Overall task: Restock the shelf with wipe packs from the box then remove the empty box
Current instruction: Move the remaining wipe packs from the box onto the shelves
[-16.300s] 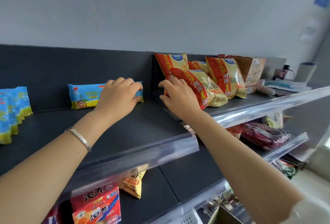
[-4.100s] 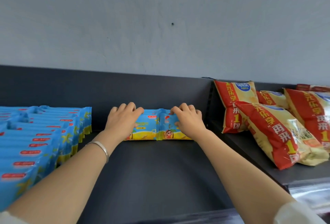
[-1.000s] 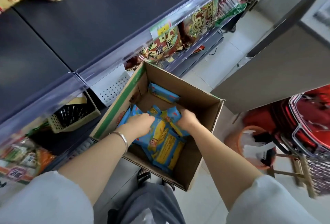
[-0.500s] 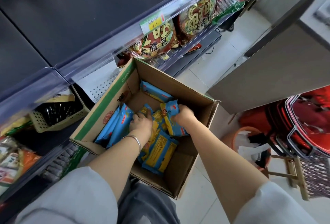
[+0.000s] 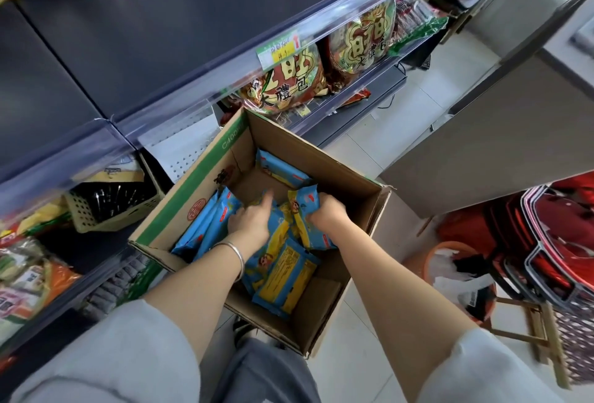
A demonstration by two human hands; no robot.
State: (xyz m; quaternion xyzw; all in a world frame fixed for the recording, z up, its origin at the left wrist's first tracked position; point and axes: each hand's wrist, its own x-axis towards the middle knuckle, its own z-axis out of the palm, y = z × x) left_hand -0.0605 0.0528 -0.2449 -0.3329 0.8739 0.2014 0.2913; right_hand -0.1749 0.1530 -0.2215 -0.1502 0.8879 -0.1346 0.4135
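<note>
**While Both Hands Reach Into the Box, Wipe Packs Lie Heaped Inside**

Where the cardboard box (image 5: pixel 189 197) stands open below the shelving, a person bends over it with both arms down inside. The right hand (image 5: pixel 326 211) has its fingers curled round the top of a blue wipe pack (image 5: pixel 308 199), holding it upright near the box's right wall. The left hand (image 5: pixel 249 219), a silver bangle (image 5: pixel 234 251) on its wrist, lies on the heap with one finger stretched forward. Whether its other fingers grip a pack cannot be told.

Beneath the hands, more wipe packs (image 5: pixel 283 274) lie overlapping, blue and yellow, filling the near half of the box. Several upright packs (image 5: pixel 205 226) stand on edge along the left wall. A single pack (image 5: pixel 283 171) lies at the far end, with bare cardboard showing in front of it.

Above the box, the dark shelf (image 5: pixel 193 33) juts out, its clear front strip carrying a green and yellow price label (image 5: pixel 278 49). Big red and gold snack bags (image 5: pixel 289 81) sit on the level under it. To the right, over the pale tiled floor (image 5: pixel 347 370), are an orange bin (image 5: pixel 450 261), a wooden stool (image 5: pixel 530 316) and red baskets (image 5: pixel 562 242).
</note>
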